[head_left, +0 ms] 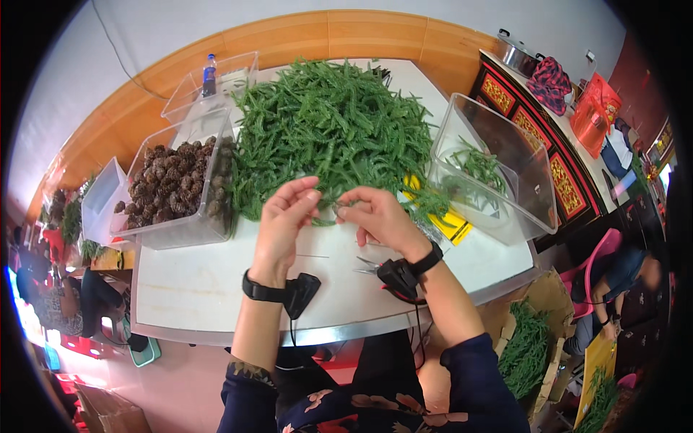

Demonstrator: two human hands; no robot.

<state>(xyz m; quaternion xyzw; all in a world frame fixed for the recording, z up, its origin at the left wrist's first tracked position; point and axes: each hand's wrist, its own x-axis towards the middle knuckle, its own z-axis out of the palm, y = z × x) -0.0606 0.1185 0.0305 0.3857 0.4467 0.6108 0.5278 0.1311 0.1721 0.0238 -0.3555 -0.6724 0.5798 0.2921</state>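
Observation:
My left hand (286, 211) and my right hand (377, 219) are raised over the table's near side, just in front of a big heap of green artificial pine sprigs (332, 115). Thumb and fingers of the left are pinched together, but whatever they hold blends into the greenery. The right also pinches, with something thin and dark at its fingertips, too small to name. On the white tabletop (209, 281) below lies a thin wire (312, 256). Metal tool tips (367, 266) poke out beside my right wrist, their handles partly hidden behind the black wrist device (399, 277).
Left of the heap stands a clear bin of pine cones (170, 180); behind it, another clear bin (189, 95) and a bottle (209, 76). A tilted clear bin (498, 169) with sprigs and a yellow package (453, 226) are right. A carton of sprigs (530, 346) sits below.

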